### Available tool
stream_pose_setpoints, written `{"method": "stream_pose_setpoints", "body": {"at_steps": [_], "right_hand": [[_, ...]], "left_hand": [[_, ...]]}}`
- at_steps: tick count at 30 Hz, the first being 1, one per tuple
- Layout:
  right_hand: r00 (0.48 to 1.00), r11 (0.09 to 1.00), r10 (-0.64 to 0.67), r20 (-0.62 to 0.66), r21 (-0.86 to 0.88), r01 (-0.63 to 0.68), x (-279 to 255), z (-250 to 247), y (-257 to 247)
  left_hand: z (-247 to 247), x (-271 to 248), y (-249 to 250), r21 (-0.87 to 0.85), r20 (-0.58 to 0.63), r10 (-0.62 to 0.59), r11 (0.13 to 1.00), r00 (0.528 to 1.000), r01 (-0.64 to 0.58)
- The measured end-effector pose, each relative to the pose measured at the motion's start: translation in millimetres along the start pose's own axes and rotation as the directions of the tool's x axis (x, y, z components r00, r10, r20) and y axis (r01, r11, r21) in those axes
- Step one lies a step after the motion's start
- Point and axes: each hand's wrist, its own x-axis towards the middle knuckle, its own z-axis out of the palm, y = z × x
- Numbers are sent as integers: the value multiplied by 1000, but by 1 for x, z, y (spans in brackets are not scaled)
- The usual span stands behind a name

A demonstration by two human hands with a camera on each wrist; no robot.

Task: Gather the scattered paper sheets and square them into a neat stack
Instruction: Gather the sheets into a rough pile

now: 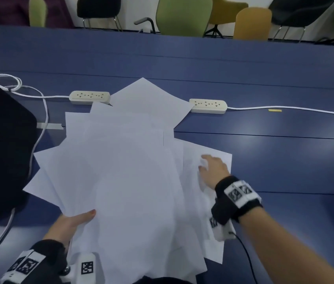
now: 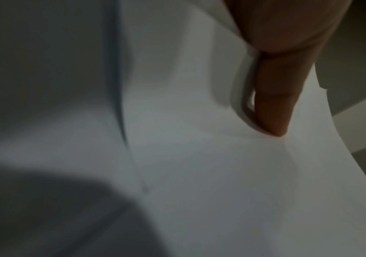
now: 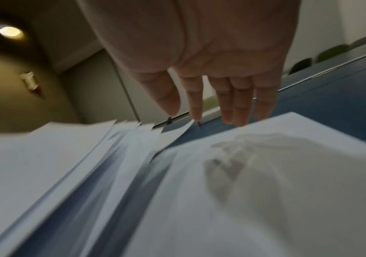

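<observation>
You are at a long blue worktop (image 1: 264, 152) with empty chairs ranged along its far side.

Your left hand (image 1: 70, 222) grips the near-left edge of the paper sheets (image 1: 125, 171). The thumb lies on top and the left wrist view shows a finger pressed against the paper, so the grip reads as a pinch on the bundle. That grip looks meant to anchor the fan: with one corner held, the sheets can pivot and slide in toward it instead of drifting off. Out from that hand the sheets spread away and to the right, overlapping at different angles, their corners pointing every way; nothing is squared yet.

Your right hand (image 1: 213, 171) is over the outermost sheet (image 1: 215, 160) on the right of the fan. Its fingers are straight and relaxed and it holds nothing. The right wrist view shows the fingertips (image 3: 241, 120) near that sheet's far edge, but the blur hides whether they touch. A flat hand there suits sweeping the loose sheet back under the pile, which I take to be the step in hand.

Beyond the fan's far tip, two white power strips (image 1: 90, 97) lie on either side, their cords (image 1: 284, 108) trailing off. A dark object (image 1: 0, 150) lies just left of your left hand. Draw the sheets toward you, so that the far corners do not catch on the strips.
</observation>
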Motion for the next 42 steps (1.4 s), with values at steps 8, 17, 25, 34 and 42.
{"method": "stream_pose_setpoints", "body": {"at_steps": [8, 17, 25, 34, 42], "right_hand": [[999, 861, 20, 46, 507, -40, 115, -36, -67], [988, 710, 25, 156, 693, -127, 157, -19, -90], [996, 625, 56, 69, 776, -89, 97, -11, -71], [996, 792, 88, 35, 604, -91, -26, 13, 22], [972, 935, 116, 204, 308, -177, -93, 10, 73]], "left_hand": [[-8, 6, 13, -54, -52, -28, 998, 998, 25], [-15, 19, 20, -118, -84, -80, 991, 993, 70], [-18, 12, 19, -147, -84, -46, 989, 995, 33], [-7, -8, 31, -104, -30, 37, 994, 999, -40], [17, -10, 18, -103, 27, -14, 995, 1000, 17]]}}
